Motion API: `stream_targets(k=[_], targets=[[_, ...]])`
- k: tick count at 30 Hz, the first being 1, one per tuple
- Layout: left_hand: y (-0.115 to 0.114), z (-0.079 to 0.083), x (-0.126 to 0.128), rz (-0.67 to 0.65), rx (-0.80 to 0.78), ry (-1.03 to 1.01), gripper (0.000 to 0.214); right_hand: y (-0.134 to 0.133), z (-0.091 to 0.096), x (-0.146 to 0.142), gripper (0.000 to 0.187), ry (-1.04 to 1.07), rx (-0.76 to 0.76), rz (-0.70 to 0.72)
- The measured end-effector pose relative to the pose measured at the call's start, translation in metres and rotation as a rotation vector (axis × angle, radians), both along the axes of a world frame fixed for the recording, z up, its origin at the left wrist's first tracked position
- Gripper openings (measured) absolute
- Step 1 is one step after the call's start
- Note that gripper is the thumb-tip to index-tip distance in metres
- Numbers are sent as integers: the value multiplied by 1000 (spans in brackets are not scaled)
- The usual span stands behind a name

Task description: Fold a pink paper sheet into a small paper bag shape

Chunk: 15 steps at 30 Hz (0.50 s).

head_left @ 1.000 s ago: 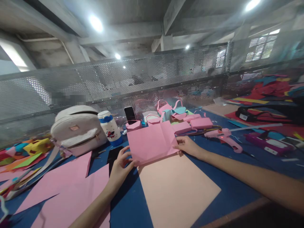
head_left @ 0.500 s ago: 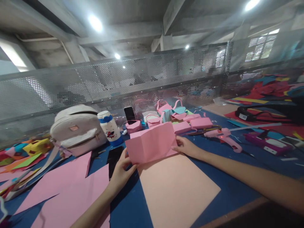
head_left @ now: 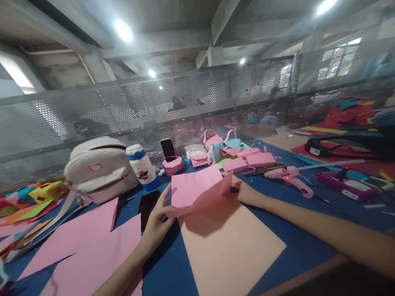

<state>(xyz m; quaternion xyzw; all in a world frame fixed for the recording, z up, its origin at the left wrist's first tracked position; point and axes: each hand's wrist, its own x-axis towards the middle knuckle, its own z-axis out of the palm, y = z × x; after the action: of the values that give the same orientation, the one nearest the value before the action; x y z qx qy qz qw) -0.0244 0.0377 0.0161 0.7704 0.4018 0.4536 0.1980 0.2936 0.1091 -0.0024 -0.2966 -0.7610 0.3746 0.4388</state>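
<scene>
A creased pink paper sheet (head_left: 197,190) is lifted off the table, folding over. My left hand (head_left: 156,224) pinches its lower left corner, with the other fingers stretched up along its edge. My right hand (head_left: 245,192) grips the right edge, partly hidden behind the paper. Below the sheet a larger peach paper sheet (head_left: 230,246) lies flat on the blue table (head_left: 311,230).
Pink sheets (head_left: 86,246) lie at the left. A white backpack (head_left: 98,168), a bottle (head_left: 142,166), a phone (head_left: 168,149) and several small pink paper bags (head_left: 234,158) stand behind. A pink glue gun (head_left: 291,177) lies at the right. Perforated metal screen at the back.
The pink sheet went from spread and upright to folded down and tipped toward me. Both hands stayed on its edges; the left fingers have stretched upward.
</scene>
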Motion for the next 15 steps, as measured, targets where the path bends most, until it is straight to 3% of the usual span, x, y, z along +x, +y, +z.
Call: stream_targets(k=[8, 15], targets=[[-1, 7, -1, 165, -184, -129, 16, -7, 8, 3, 19, -139, -17, 81], [-7, 15, 1, 126, -266, -84, 26, 0, 0, 0, 41, -116, -106, 44]])
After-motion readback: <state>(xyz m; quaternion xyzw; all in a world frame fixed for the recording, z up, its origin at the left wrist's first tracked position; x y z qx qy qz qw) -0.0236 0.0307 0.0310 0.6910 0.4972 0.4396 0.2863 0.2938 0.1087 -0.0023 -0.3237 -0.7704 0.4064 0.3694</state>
